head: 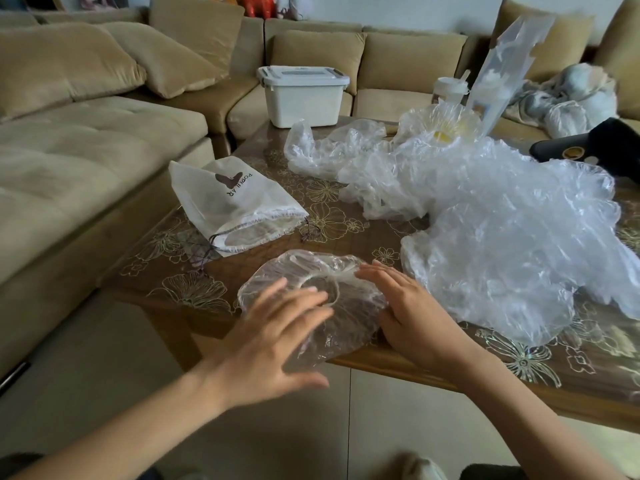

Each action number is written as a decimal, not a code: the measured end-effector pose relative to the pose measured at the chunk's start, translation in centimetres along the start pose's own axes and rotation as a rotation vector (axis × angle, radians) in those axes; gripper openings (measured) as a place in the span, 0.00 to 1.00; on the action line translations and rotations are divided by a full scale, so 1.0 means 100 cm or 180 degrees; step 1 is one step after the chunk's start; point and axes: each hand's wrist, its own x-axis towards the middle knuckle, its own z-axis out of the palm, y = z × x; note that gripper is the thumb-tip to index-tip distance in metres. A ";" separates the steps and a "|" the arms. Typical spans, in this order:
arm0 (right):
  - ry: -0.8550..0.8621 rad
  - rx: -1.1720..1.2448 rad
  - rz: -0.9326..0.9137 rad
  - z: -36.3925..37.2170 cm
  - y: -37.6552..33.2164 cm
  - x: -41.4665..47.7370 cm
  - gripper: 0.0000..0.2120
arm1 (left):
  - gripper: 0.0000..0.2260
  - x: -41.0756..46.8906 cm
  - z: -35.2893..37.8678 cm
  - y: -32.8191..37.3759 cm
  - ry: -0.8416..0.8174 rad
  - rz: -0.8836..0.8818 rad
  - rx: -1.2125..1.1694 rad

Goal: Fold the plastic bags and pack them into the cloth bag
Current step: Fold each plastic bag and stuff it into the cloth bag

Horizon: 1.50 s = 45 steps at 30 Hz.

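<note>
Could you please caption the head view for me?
Left hand and right hand smoothing a plastic bag, cloth bag nearby.

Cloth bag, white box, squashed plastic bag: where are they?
cloth bag [221,202], head view, on its printed side.
white box [304,105], head view, on its front wall.
squashed plastic bag [311,263], head view, near its far edge.
</note>
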 end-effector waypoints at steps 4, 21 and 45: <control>-0.0579 0.0450 0.0122 -0.008 -0.002 0.001 0.32 | 0.23 0.005 0.014 0.012 -0.0135 0.0160 0.0346; 0.0288 0.2855 0.0712 -0.010 -0.009 0.040 0.02 | 0.10 0.031 -0.078 -0.027 -0.0250 -0.2588 -0.3144; -0.0145 0.0809 -0.0046 -0.001 0.017 -0.001 0.10 | 0.11 -0.002 -0.040 -0.039 -0.0109 -0.1761 -0.1825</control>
